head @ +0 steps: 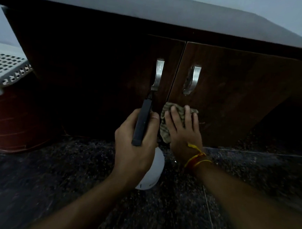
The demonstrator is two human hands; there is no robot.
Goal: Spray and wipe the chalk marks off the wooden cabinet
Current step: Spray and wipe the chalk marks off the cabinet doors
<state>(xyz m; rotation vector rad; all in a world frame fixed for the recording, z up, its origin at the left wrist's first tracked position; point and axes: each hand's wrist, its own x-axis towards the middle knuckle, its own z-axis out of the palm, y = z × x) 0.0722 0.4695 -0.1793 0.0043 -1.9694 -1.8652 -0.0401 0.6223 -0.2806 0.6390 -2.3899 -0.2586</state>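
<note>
We are on the dark speckled floor (pixel 230 202), low down in front of the cabinet (pixel 221 80). Nearest to us, our left hand (pixel 137 142) is curled tight around the spray bottle (pixel 151 170); its white body pokes out under the hand and its dark top (pixel 142 121) points up at the left door. Just beside it, our right hand (pixel 181 127) has its fingers spread flat on a cloth (pixel 166 119), pressing the cloth onto the bottom of the right door, close to the gap between the two doors. The two hands are near each other but not touching. So we think we are in the wiping step now. Farther up are the two shiny handles (pixel 158 75), and we can see pale smudges around the right one (pixel 194 79). They could be chalk marks, but it is dark and we cannot be sure. If they are, we think the next move is to slide the cloth up there and rub, or squirt a bit more first. We will need to get the cloth behind the handle, which looks tricky. Off to the left sit a red bin (pixel 14 118) and a white basket (pixel 4 66).
</note>
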